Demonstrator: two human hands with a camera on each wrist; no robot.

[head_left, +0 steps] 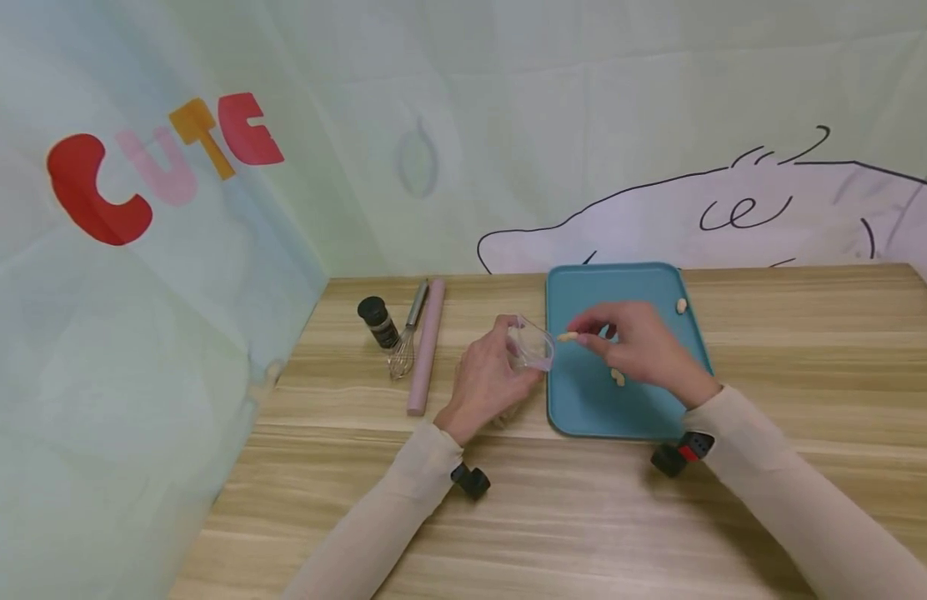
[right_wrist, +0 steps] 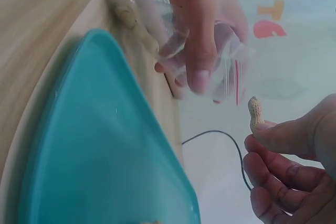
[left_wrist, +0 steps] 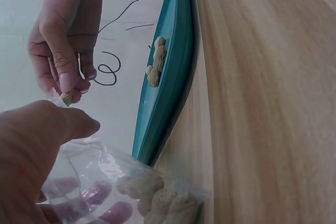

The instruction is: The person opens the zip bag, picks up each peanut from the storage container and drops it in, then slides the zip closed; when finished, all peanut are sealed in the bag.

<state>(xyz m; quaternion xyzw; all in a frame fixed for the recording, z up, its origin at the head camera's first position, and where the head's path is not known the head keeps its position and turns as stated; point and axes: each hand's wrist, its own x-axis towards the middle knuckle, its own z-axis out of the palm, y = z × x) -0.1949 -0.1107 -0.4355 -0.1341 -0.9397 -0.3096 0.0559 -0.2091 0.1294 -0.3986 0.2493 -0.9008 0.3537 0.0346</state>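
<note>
My left hand (head_left: 488,379) grips a clear zip bag (left_wrist: 113,163) near its top, and the bag's mouth gapes toward the right. Several peanuts in their shells (left_wrist: 163,200) lie in the bottom of the bag. Between thumb and fingertips, my right hand (head_left: 634,346) pinches one peanut (right_wrist: 255,113) just right of the bag's mouth, above the left part of a blue tray (head_left: 583,404). On the tray, a peanut (head_left: 618,377) lies below the right hand and another peanut (head_left: 682,306) rests by the far right edge.
Left of the bag, a pink rolling pin (head_left: 428,350) lies on the wooden table (head_left: 538,517). Beside it are a small whisk (head_left: 408,337) and a black-capped jar (head_left: 378,322). A printed cloth (head_left: 463,125) hangs behind the table, with another along the left.
</note>
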